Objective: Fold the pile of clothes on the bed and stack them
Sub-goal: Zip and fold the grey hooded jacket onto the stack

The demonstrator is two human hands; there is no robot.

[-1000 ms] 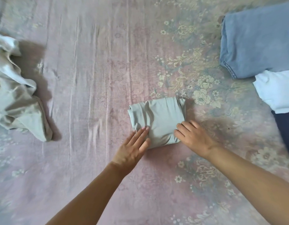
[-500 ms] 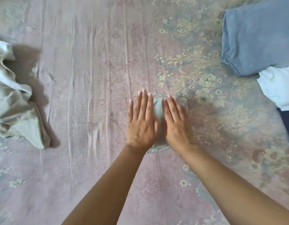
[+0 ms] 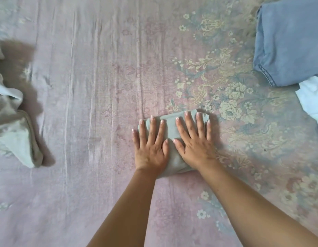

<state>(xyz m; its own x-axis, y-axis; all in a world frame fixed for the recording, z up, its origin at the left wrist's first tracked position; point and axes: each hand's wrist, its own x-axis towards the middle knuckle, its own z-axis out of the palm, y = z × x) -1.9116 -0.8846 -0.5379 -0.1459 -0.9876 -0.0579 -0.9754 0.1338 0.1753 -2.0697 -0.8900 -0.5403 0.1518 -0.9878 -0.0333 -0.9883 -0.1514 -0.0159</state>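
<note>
Both sets of fingers (image 3: 188, 125) lie straight and spread wide, flat on a small folded grey-green garment (image 3: 169, 129). The left hand (image 3: 151, 148) covers its left half, the right hand (image 3: 195, 147) its right half, thumbs nearly meeting in the middle. They press and hold nothing; the palms hide most of the cloth, and only its far edge and a strip between the hands show.

The garment sits on the bed (image 3: 101, 68), on a pinkish flowered sheet. Well to its right lie folded jeans (image 3: 290, 41), with a white piece (image 3: 311, 100) just beside them nearer the person and something dark at the edge below that. Well to its left is a crumpled pale heap (image 3: 12, 136), not yet folded.

I'd judge this piece folded and merely being flattened; it has yet to join the folded things on the right, and the heap remains. No containers are in sight.
</note>
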